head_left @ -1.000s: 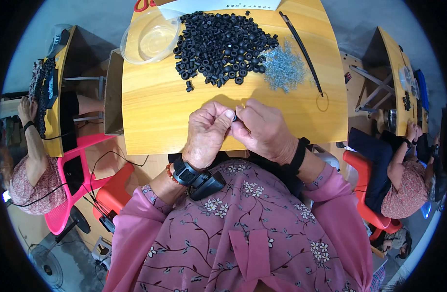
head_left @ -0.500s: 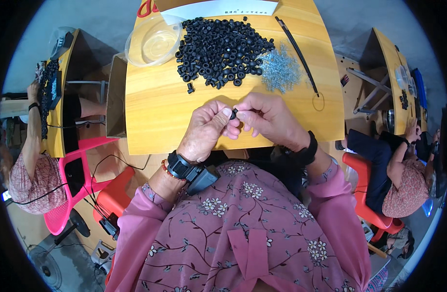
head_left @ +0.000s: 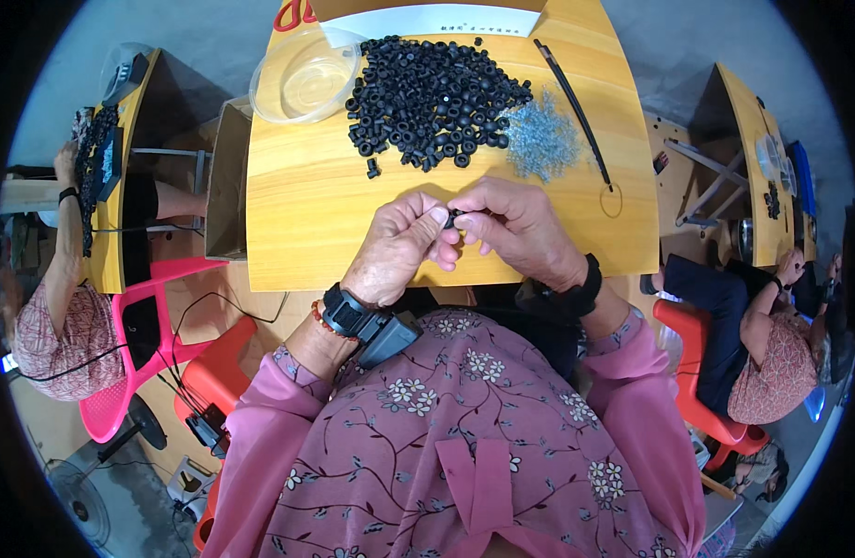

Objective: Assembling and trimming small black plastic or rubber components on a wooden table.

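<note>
Between my two hands, over the near edge of the yellow table (head_left: 325, 223), is a small black rubber-like part (head_left: 451, 219). My left hand (head_left: 399, 244) pinches it with thumb and fingers. From the other side my right hand (head_left: 516, 228) grips it too, its fingertips meeting those of the left. Most of the part is hidden by the fingers. Beyond the hands spreads a heap of small black ring-like parts (head_left: 427, 98). A pile of small clear bluish pieces (head_left: 543, 139) touches the heap's right side. One black part (head_left: 372, 168) lies apart at the heap's near left.
A clear round tub (head_left: 277, 88) stands at the far left, by red scissors-like handles (head_left: 288, 15) and a white box (head_left: 437, 20). A thin black rod (head_left: 576, 116) with a loop lies at right. A cardboard box (head_left: 227, 186) adjoins the table. People sit at tables either side.
The view has shifted slightly, so the table and its piles sit a little further right. Both hands keep pinching the small black part in nearly the same pose.
</note>
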